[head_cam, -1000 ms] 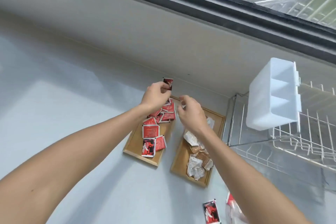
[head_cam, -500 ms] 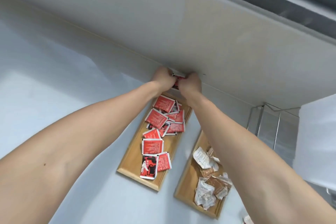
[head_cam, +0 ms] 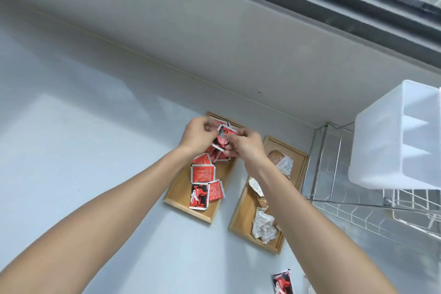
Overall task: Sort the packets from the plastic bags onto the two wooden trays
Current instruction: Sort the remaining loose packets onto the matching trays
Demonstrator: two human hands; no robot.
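Low at the frame's bottom edge, one red packet (head_cam: 282,282) still lies unsorted on the counter. Mid-frame, our left hand (head_cam: 199,136) and right hand (head_cam: 243,147) have drawn back from the wall and pinch a red packet (head_cam: 221,139) over the left tray (head_cam: 181,194), ready to drop; the right tray (head_cam: 243,212) holds brown ones.

Red packets (head_cam: 205,180) heaped on left wooden tray (head_cam: 179,194), crumpled white-brown packets (head_cam: 263,224) on right tray (head_cam: 243,216)
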